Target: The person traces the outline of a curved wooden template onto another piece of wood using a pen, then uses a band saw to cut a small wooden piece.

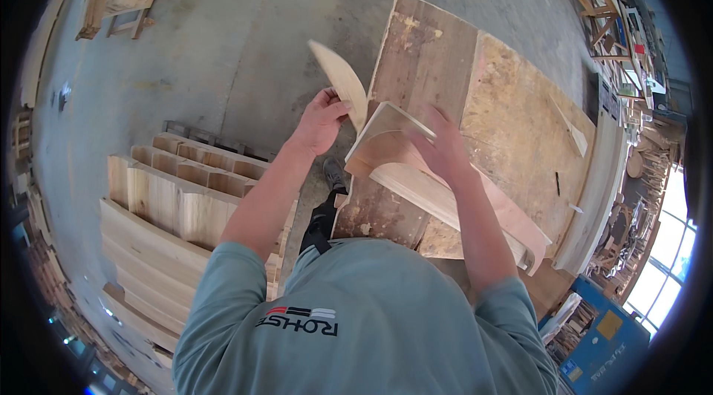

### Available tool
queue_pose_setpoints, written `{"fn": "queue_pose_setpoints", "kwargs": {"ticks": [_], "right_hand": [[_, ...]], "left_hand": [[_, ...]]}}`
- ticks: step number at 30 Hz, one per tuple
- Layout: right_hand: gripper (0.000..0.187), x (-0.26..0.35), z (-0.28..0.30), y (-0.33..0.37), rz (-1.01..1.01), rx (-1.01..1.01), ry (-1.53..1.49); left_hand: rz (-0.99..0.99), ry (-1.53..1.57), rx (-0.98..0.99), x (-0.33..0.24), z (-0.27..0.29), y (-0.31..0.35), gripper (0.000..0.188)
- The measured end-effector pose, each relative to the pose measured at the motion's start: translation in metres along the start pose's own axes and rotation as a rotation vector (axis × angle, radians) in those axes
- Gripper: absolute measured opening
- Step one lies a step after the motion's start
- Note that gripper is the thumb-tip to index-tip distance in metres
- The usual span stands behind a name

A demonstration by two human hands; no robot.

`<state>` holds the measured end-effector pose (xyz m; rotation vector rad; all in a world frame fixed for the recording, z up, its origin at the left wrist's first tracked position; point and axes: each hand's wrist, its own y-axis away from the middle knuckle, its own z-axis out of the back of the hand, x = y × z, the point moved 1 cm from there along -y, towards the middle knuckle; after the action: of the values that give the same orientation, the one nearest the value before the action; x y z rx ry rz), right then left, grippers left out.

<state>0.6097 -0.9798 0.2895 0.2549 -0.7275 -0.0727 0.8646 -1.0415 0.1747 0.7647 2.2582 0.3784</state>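
My left hand (324, 122) is closed around the lower part of a thin, pale curved wooden piece (344, 77), which tapers to a point at its far end. It is held up just off the bench's left edge. My right hand (444, 150), smeared by motion, has its fingers stretched out and apart over a larger curved wooden workpiece (427, 194). That workpiece lies slantwise across the worn wooden bench (512, 113), with a square-edged end near my left hand. Whether my right fingertips touch it, I cannot tell.
A wedge-shaped wood offcut (570, 128) and a black pen-like stick (558, 184) lie on the bench's right side. Stacked wooden beams (167, 198) stand on the left. Beyond the bench's right edge runs a long pale beam (598, 198), with a blue cabinet (605, 335) nearer me.
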Motion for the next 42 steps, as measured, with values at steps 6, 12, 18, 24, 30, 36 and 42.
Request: {"fn": "queue_pose_setpoints", "kwargs": {"ticks": [6, 12, 18, 24, 30, 36, 42], "right_hand": [[0.063, 0.039, -0.046, -0.100, 0.005, 0.556, -0.520], [0.052, 0.016, -0.033, -0.124, 0.035, 0.675, -0.195], [0.050, 0.024, -0.030, -0.117, 0.079, 0.837, 0.023], [0.046, 0.028, -0.031, -0.114, 0.022, 0.894, -0.066], [0.042, 0.025, -0.022, -0.087, 0.129, 0.397, 0.028], [0.033, -0.023, 0.004, -0.045, -0.168, 0.032, -0.160], [0.033, -0.072, 0.010, 0.004, -0.340, -0.020, -0.198]], "left_hand": [[-0.160, 0.173, 0.084, 0.005, -0.007, 0.017, 0.041], [-0.084, 0.202, -0.064, -0.015, 0.069, 0.057, 0.049], [0.191, -0.561, 0.184, -0.035, 0.050, 0.055, 0.049], [0.312, -0.756, 0.187, -0.025, 0.032, 0.032, 0.048], [0.334, -0.763, 0.127, -0.019, 0.044, 0.031, 0.045], [0.436, -0.718, 0.038, -0.020, 0.048, 0.050, 0.041], [0.465, -0.687, 0.087, -0.014, 0.060, 0.047, 0.040]]}}
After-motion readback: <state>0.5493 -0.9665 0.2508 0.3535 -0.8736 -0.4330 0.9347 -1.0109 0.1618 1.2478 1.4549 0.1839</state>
